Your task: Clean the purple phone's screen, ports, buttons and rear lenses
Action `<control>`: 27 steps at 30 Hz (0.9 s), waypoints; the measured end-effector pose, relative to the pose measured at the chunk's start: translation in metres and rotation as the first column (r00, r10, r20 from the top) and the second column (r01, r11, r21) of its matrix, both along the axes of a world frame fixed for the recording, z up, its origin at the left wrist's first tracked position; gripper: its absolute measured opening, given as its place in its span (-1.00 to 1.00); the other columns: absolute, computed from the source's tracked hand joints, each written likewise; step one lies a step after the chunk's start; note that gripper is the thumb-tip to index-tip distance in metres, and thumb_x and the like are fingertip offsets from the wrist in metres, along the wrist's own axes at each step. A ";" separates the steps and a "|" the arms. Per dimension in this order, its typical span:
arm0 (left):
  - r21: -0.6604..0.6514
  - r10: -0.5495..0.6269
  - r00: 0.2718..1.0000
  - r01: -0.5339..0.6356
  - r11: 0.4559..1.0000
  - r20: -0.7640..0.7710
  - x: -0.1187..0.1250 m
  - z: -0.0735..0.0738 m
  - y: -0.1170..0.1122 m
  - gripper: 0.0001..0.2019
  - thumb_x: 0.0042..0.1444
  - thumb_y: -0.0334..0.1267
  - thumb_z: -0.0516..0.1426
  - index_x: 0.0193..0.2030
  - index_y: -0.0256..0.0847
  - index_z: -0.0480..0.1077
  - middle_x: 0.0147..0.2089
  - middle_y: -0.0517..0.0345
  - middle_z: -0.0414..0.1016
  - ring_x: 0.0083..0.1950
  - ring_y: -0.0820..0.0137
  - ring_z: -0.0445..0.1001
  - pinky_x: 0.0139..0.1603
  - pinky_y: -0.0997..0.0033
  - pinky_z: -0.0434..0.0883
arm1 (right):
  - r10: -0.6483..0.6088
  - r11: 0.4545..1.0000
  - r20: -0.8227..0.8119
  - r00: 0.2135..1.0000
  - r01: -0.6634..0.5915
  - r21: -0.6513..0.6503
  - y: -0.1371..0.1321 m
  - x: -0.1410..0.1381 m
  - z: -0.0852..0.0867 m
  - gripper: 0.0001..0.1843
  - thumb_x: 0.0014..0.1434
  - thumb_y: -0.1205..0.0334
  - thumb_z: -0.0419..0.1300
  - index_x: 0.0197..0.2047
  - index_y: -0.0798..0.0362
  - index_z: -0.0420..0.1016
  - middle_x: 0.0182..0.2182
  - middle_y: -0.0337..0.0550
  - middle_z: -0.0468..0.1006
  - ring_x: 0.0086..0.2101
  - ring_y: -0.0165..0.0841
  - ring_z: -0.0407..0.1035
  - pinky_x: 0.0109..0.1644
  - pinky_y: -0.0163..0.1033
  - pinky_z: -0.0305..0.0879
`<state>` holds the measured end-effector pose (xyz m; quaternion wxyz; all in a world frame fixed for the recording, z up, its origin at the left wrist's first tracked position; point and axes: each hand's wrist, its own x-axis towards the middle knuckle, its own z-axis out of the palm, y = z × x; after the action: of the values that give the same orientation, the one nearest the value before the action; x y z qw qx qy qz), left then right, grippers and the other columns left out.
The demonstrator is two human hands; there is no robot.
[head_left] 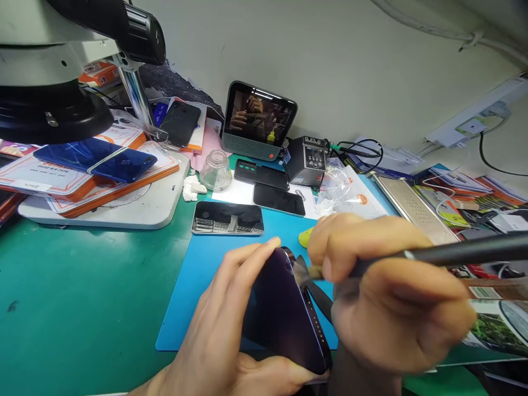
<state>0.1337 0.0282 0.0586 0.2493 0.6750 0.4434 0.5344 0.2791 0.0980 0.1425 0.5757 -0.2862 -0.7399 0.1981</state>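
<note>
My left hand (225, 319) grips a dark smartphone (280, 313), fingers along one long edge and thumb along the other. The phone is tilted, and its edge with the charging port and a row of small holes faces my right hand. My right hand (391, 291) holds a brush (470, 250) by its long black handle. The brush's tip is smeared by motion at the phone's port edge, near one corner. Below them a black tool (320, 300) lies partly hidden on the blue mat (181, 313). A yellow-green object (305, 237) shows beside my right fingers.
Phones lie behind the mat, one with a reflective screen (227, 218). A glass jar (216, 171), a tablet-like display (259, 121) and a black box-shaped device (307, 160) stand at the back. A microscope (53, 71) overhangs the left, above boxes and a blue phone (94, 159).
</note>
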 end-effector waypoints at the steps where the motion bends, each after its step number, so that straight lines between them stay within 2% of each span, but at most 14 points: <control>1: 0.001 0.002 1.000 -0.002 1.000 0.009 0.001 -0.001 0.000 -0.18 0.45 0.17 0.31 0.68 0.03 0.12 0.48 -0.04 0.49 0.47 0.17 0.59 0.45 0.27 0.64 | 0.004 1.000 0.005 1.000 -0.005 0.008 0.000 0.000 0.000 -0.67 0.55 0.43 0.13 -0.30 -0.07 0.37 -0.39 -0.33 0.46 -0.46 -0.38 0.32 -0.32 -0.10 0.38; 7: -0.057 -0.007 0.998 0.010 0.998 0.066 0.003 -0.002 -0.006 -0.02 0.25 0.00 0.49 0.69 0.10 0.13 0.52 -0.06 0.48 0.50 0.00 0.58 0.45 0.05 0.67 | 0.006 1.000 0.023 1.000 -0.006 0.021 0.000 0.000 -0.001 -0.60 0.61 0.35 0.10 -0.35 -0.05 0.33 -0.39 -0.30 0.44 -0.46 -0.38 0.32 -0.30 -0.09 0.37; 11: -0.154 -0.022 0.997 0.034 0.988 0.076 0.001 -0.002 -0.010 0.00 0.25 -0.17 0.47 0.71 0.23 0.09 0.59 0.00 0.42 0.56 -0.03 0.53 0.44 0.02 0.67 | 0.001 1.000 0.051 0.999 -0.002 0.009 -0.001 0.004 -0.005 -0.62 0.63 0.35 0.08 -0.30 -0.07 0.39 -0.36 -0.29 0.49 -0.46 -0.37 0.32 -0.32 -0.09 0.37; 15: -0.153 -0.027 0.998 0.036 0.988 0.061 0.000 0.000 -0.010 0.02 0.25 -0.25 0.44 0.73 0.23 0.07 0.58 -0.01 0.43 0.55 -0.06 0.54 0.41 0.01 0.68 | -0.005 1.000 0.064 0.998 0.004 0.020 -0.002 0.009 -0.008 -0.72 0.62 0.33 0.12 -0.18 -0.12 0.50 -0.36 -0.30 0.47 -0.46 -0.37 0.33 -0.32 -0.10 0.41; 18: -0.171 -0.017 0.998 0.028 0.985 0.066 0.000 0.001 -0.011 -0.01 0.27 -0.20 0.46 0.72 0.26 0.09 0.59 -0.02 0.42 0.54 -0.09 0.55 0.37 0.01 0.70 | -0.007 0.999 0.068 0.998 0.005 0.041 -0.001 0.010 -0.008 -0.74 0.68 0.12 0.12 -0.12 -0.14 0.52 -0.36 -0.29 0.46 -0.45 -0.36 0.35 -0.32 -0.10 0.43; 21: -0.188 0.001 0.998 0.010 0.982 0.061 0.001 0.004 -0.012 -0.01 0.27 -0.11 0.49 0.71 0.30 0.10 0.58 0.00 0.42 0.55 -0.09 0.54 0.36 0.04 0.70 | 0.004 1.000 0.082 0.997 -0.006 0.015 0.000 0.008 -0.006 -0.60 0.69 -0.08 0.04 -0.18 -0.10 0.46 -0.42 -0.30 0.38 -0.47 -0.37 0.33 -0.34 -0.11 0.41; 24: -0.197 0.011 0.998 0.001 0.980 0.059 0.002 0.006 -0.014 0.02 0.26 -0.04 0.51 0.71 0.33 0.07 0.57 0.01 0.42 0.56 -0.09 0.53 0.37 0.05 0.70 | 0.026 1.000 0.078 0.997 -0.027 0.011 0.001 0.005 -0.003 -0.63 0.70 0.11 0.06 -0.23 -0.08 0.42 -0.45 -0.31 0.38 -0.49 -0.38 0.30 -0.34 -0.12 0.37; 26: -0.193 0.016 0.997 -0.002 0.981 0.070 0.004 0.005 -0.014 0.07 0.20 0.01 0.55 0.71 0.32 0.08 0.57 0.01 0.42 0.56 -0.09 0.54 0.41 0.03 0.68 | 0.028 0.999 0.067 0.997 -0.029 0.018 0.001 0.002 -0.001 -0.66 0.67 0.25 0.10 -0.25 -0.07 0.42 -0.44 -0.31 0.44 -0.50 -0.39 0.31 -0.34 -0.13 0.35; 27: -0.185 0.018 0.997 -0.004 0.983 0.072 0.004 0.005 -0.014 0.11 0.15 0.02 0.58 0.70 0.30 0.09 0.58 0.01 0.43 0.55 -0.10 0.54 0.42 0.02 0.67 | 0.028 0.999 0.060 0.998 -0.029 0.013 0.002 0.001 0.000 -0.65 0.66 0.26 0.11 -0.26 -0.06 0.41 -0.45 -0.32 0.44 -0.51 -0.40 0.30 -0.35 -0.14 0.34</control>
<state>0.1376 0.0145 0.0632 0.3242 0.6264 0.4854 0.5166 0.2798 0.0996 0.1430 0.5523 -0.2775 -0.7621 0.1927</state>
